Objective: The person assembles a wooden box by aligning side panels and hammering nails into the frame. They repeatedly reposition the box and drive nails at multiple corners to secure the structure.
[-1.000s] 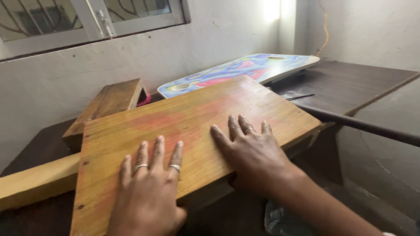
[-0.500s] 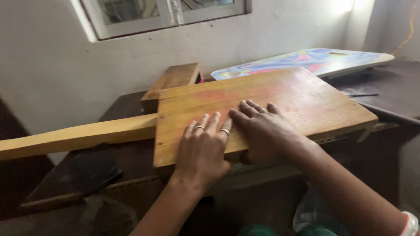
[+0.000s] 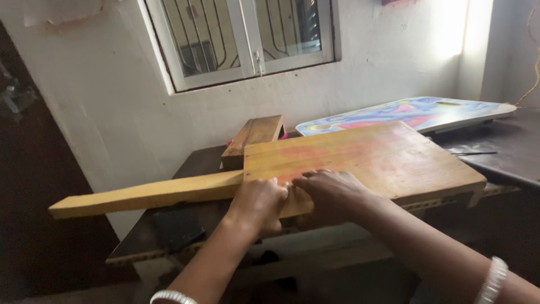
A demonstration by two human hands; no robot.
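Board: one wide wooden board [image 3: 371, 160], orange-tan with a reddish stain on top, lying flat across the dark table [image 3: 509, 155] with its right corner overhanging the table edge.
Left hand: left hand [image 3: 260, 205] at the board's near edge — fingers curled down over the edge, gripping it; fingertips hidden under the curl.
Right hand: right hand [image 3: 332, 194] just beside the left, the two touching at the knuckles; palm down on the board, fingers bent over the same near edge.
Bangles: two, one silvery bangle [image 3: 171, 296] on the left wrist and one white bangle [image 3: 491, 280] on the right wrist.
Plank: one long narrow plank [image 3: 143, 195], lighter yellow, sticking out left past the table; its right end meets the board's left side near the left hand — cannot tell if it runs under the board.
Block: one thick wooden block [image 3: 256, 138] behind the board's far-left corner, angled toward the wall, touching or nearly touching the board.
Painted panel: one flat painted panel [image 3: 405, 112], blue, pink and yellow swirls, behind the board on the right, tilted up slightly.
Window: one white-framed window [image 3: 244, 39] with bars, in the wall above the table.
Wall: white, with bright light at the upper right.
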